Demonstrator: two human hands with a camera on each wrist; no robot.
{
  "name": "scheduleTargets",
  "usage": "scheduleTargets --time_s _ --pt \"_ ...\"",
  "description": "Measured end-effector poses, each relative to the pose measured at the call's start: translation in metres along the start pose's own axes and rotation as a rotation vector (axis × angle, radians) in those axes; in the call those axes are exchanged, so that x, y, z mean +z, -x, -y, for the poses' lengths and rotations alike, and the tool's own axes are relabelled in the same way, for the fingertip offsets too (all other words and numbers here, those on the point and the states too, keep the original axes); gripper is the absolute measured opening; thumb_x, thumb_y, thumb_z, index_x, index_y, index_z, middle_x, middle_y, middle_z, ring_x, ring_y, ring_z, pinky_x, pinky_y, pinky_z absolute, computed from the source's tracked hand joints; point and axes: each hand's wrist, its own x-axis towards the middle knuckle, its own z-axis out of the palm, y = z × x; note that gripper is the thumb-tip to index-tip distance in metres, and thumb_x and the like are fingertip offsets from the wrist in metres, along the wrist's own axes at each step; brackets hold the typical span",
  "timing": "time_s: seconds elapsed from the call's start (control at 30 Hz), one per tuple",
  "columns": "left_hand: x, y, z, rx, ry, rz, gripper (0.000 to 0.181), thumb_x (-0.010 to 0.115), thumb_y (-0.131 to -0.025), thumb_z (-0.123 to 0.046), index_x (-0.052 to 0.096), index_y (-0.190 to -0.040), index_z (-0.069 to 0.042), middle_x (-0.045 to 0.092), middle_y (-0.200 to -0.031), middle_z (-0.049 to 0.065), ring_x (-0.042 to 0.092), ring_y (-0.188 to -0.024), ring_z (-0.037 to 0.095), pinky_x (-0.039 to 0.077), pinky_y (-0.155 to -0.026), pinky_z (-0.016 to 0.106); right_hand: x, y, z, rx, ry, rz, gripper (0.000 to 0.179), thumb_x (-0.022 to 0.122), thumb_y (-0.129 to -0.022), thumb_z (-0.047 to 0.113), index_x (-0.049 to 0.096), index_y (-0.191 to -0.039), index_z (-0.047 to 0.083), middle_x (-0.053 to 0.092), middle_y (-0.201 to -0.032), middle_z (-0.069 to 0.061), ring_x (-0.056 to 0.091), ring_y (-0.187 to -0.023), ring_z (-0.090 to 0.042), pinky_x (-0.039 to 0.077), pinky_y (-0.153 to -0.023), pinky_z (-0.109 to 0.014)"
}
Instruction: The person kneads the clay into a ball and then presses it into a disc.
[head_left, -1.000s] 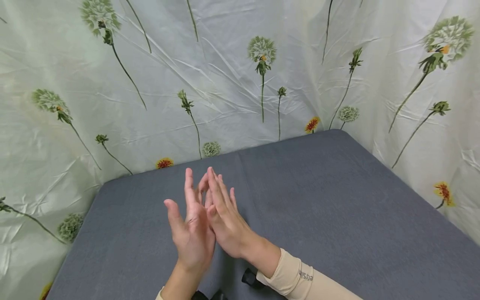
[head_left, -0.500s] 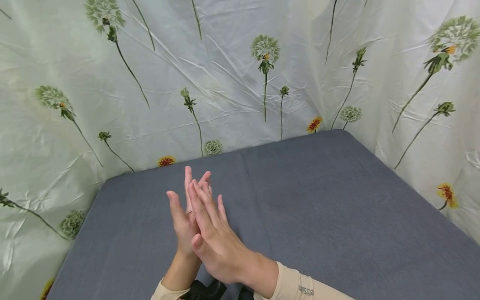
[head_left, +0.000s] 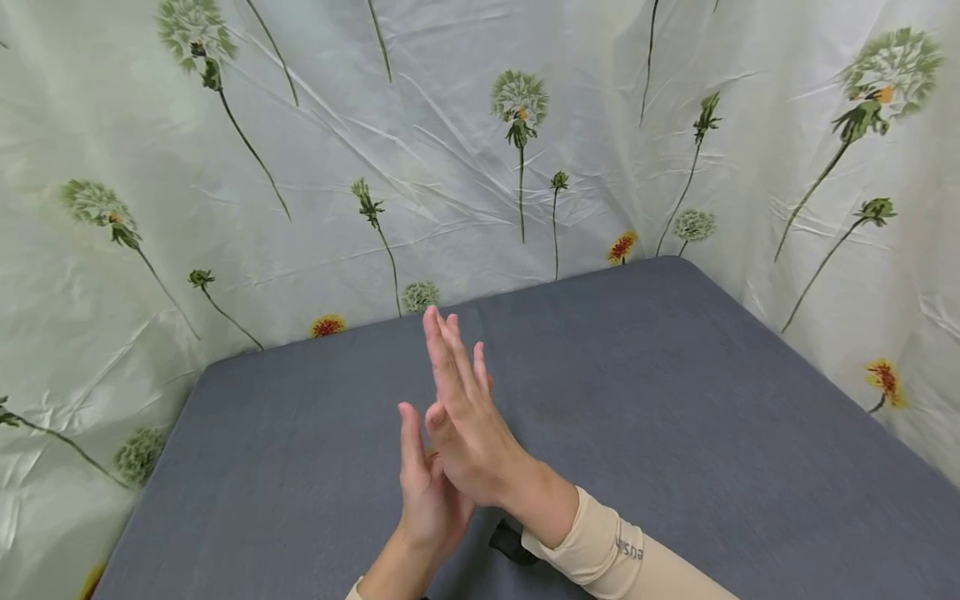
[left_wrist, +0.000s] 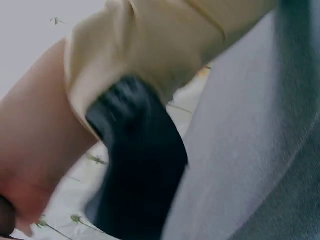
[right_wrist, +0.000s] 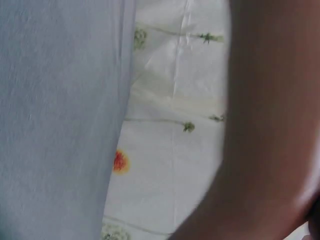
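Observation:
In the head view, my left hand and right hand meet palm against palm above the grey table. The right hand's fingers are straight and point up and away, reaching well beyond the left hand. The left thumb stands upright, while most of the left fingers are hidden behind the right hand. Neither hand shows any object in it. A beige sleeve covers the right forearm. At that wrist sits a black device, seen large and blurred in the left wrist view as a black block beside the sleeve.
A grey cloth-covered table spreads around the hands. Behind it and along both sides hangs a pale curtain printed with dandelions and orange flowers. The right wrist view shows the table's edge against this curtain, with bare skin close to the camera.
The right hand first slid left and down across the left palm, then back up and right, its fingertips now higher. The left hand has shifted right and lower, its fingers passing behind the right hand.

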Motion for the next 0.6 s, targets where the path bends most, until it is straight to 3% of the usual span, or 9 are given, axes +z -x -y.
scheduleTargets --time_s 0.03,0.07,0.13,0.37,0.47,0.6 --pt "0.001 0.001 -0.001 -0.007 0.012 0.007 0.086 -0.006 -0.103 -0.077 0.009 -0.174 -0.031 0.012 -0.18 -0.014 -0.01 -0.169 0.022 0.0 -0.136 0.056 0.0 0.0 -0.001 0.01 0.0 -0.005 0.088 -0.002 -0.106 0.075 -0.002 -0.175 0.02 0.003 -0.183 0.0 0.004 -0.17 -0.028 -0.003 -0.13 -0.073" --pt "0.001 0.001 -0.002 -0.014 0.027 0.016 0.083 -0.008 -0.101 -0.077 -0.011 -0.172 -0.034 -0.007 -0.181 -0.015 -0.014 -0.168 0.021 -0.004 -0.134 0.062 -0.001 -0.001 -0.004 0.025 -0.001 -0.012 0.088 -0.001 -0.106 0.076 -0.002 -0.175 0.02 0.004 -0.183 0.001 0.004 -0.17 -0.028 -0.004 -0.13 -0.073" --pt "0.003 0.001 -0.005 0.003 0.052 -0.002 0.08 -0.009 -0.1 -0.078 -0.019 -0.17 -0.04 -0.011 -0.18 -0.021 -0.014 -0.168 0.016 -0.01 -0.132 0.065 -0.001 -0.001 -0.008 0.062 -0.014 -0.013 0.09 -0.001 -0.105 0.078 -0.002 -0.175 0.022 0.003 -0.183 0.003 0.002 -0.171 -0.027 -0.006 -0.13 -0.073" --pt "-0.005 0.001 -0.026 0.143 0.007 -0.164 0.083 -0.005 -0.097 -0.085 -0.013 -0.169 -0.046 0.006 -0.18 -0.002 0.004 -0.169 0.019 -0.006 -0.135 0.06 0.017 0.006 -0.011 0.145 -0.031 0.094 0.091 -0.006 -0.103 0.079 -0.005 -0.175 0.024 -0.004 -0.183 0.005 -0.005 -0.17 -0.028 -0.005 -0.128 -0.076" --pt "-0.012 0.0 -0.034 0.196 -0.015 -0.215 0.083 0.0 -0.096 -0.088 -0.007 -0.169 -0.048 0.006 -0.179 0.001 0.007 -0.17 0.022 -0.006 -0.136 0.057 0.026 0.012 -0.006 0.145 -0.041 0.143 0.089 -0.008 -0.103 0.078 -0.006 -0.174 0.024 -0.004 -0.183 0.004 -0.006 -0.17 -0.028 -0.002 -0.127 -0.079" --pt "-0.019 -0.001 -0.04 0.213 -0.035 -0.249 0.083 0.002 -0.096 -0.09 -0.004 -0.168 -0.051 0.006 -0.179 0.002 0.008 -0.169 0.024 -0.003 -0.136 0.057 0.034 0.016 0.004 0.11 -0.043 0.165 0.089 -0.011 -0.103 0.076 -0.008 -0.174 0.023 -0.004 -0.183 0.001 -0.005 -0.17 -0.029 0.002 -0.125 -0.082"
